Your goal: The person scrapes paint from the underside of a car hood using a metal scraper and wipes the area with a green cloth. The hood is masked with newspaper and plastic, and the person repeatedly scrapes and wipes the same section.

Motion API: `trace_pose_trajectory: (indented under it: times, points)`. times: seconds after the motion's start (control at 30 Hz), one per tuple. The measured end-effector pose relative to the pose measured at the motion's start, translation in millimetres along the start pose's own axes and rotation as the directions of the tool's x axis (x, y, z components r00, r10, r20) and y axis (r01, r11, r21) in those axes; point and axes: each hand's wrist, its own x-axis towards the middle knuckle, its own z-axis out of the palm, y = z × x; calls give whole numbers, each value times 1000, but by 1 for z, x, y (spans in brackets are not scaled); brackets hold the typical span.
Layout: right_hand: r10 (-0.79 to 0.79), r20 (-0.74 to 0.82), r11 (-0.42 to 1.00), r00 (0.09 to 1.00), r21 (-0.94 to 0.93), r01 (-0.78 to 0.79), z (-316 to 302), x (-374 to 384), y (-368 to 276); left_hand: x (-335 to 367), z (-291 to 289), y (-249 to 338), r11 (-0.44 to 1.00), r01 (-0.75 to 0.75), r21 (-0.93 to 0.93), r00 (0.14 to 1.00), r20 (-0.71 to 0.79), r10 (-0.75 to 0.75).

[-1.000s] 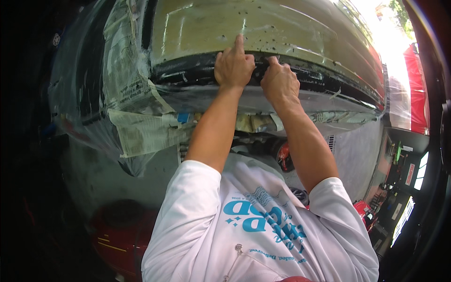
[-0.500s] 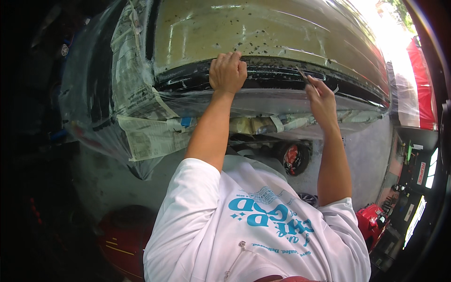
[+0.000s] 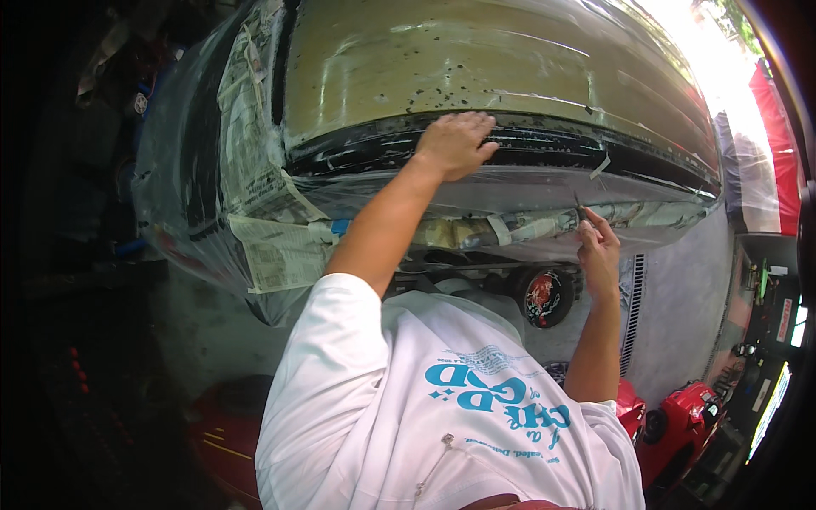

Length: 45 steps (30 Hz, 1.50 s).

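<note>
My left hand [image 3: 456,146] lies on the black roof edge [image 3: 365,146] of a vehicle, fingers stretched out and held nearly flat, with nothing seen in it. Beyond it spreads the tan roof panel [image 3: 476,64], sprinkled with dark flakes near the edge. Lower and to the right, my right hand [image 3: 600,251] pinches a thin, pointed blade-like tool [image 3: 579,202], its tip upward and apart from the roof edge. Clear plastic sheeting [image 3: 510,189] hangs below the black edge. A loose pale strip [image 3: 601,167] sticks up from that edge, above the tool.
Newspaper masking [image 3: 285,246] covers the vehicle's left part and runs along its side. Under the sheeting a wheel [image 3: 544,296] shows. Red toy-like or small cars [image 3: 688,416] stand at the lower right, beside a floor grate [image 3: 631,314]. Red and white sheeting [image 3: 769,153] hangs at the far right.
My left hand has slid right and opened from a curled grip to flat fingers. My right hand has drawn the tool back toward me, off the black edge. The view has shifted slightly.
</note>
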Motion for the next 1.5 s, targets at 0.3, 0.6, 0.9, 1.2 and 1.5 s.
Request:
trace_pose_trajectory:
  times: [0.3,0.6,0.9,1.2,1.5]
  points:
    - [112,-84,938,990,338,-77,-56,-5,55,-42,-40,-20,978,136,158,990,26,-142]
    - [65,-3,922,998,383,-59,-35,-8,42,-5,13,9,978,40,204,982,-191,0]
    - [70,-64,915,996,401,-38,-53,-22,42,40,31,63,998,-9,-68,985,-170,-3]
    - [185,-222,840,957,541,-37,-73,-34,55,22,17,8,985,170,-40,889,-424,-171]
    - [90,-269,884,959,465,47,-47,-13,46,21,34,2,961,264,-89,833,-482,-273]
